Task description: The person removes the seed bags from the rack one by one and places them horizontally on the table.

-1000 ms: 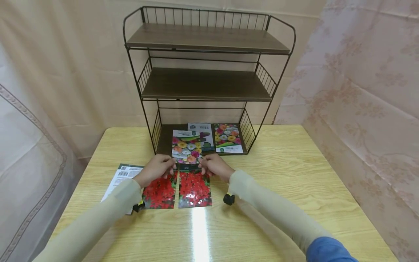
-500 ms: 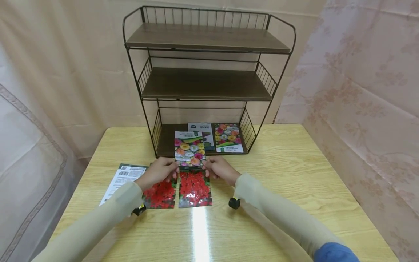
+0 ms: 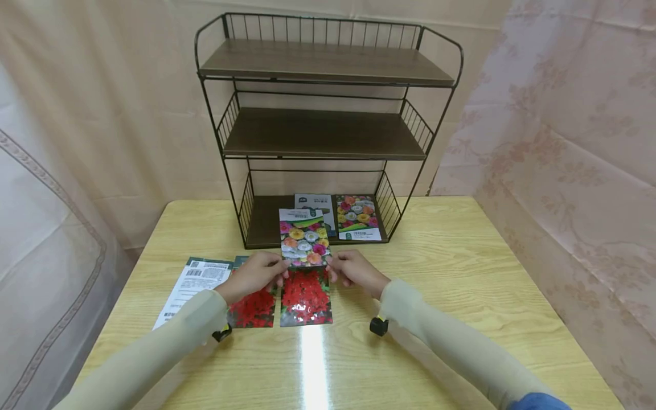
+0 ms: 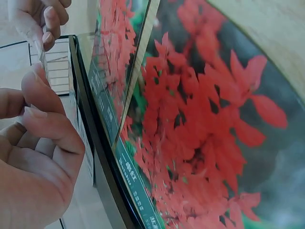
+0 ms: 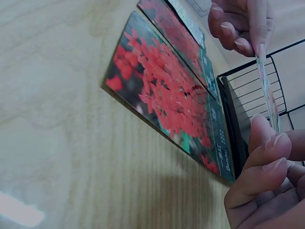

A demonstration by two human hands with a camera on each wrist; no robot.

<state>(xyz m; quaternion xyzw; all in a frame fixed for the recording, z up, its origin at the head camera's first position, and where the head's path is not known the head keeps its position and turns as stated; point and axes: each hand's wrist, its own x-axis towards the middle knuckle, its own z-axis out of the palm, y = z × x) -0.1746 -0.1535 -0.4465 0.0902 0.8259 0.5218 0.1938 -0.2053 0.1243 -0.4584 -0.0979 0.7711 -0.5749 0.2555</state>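
Note:
A seed packet with multicoloured flowers [image 3: 304, 239] is held up in front of the rack's bottom shelf. My left hand [image 3: 258, 274] pinches its lower left corner, and my right hand [image 3: 357, 270] pinches the lower right one. Seen edge-on in the right wrist view, the packet [image 5: 268, 90] is a thin strip between both hands' fingertips. Below the hands, two red-flower seed packets lie side by side on the table: the right one [image 3: 306, 299] in plain sight, the left one [image 3: 253, 310] partly hidden by my left hand.
A three-tier metal rack [image 3: 325, 134] with brown shelves stands at the table's back. Its bottom shelf bears another multicoloured-flower packet [image 3: 357, 217] and a pale packet [image 3: 314, 200], partly covered. Packets with printed white backs [image 3: 197, 282] lie at left on the wooden table [image 3: 451, 285].
Both hands have shifted slightly right and toward me, carrying the multicoloured-flower packet with them. More of the white-backed packet at left shows now.

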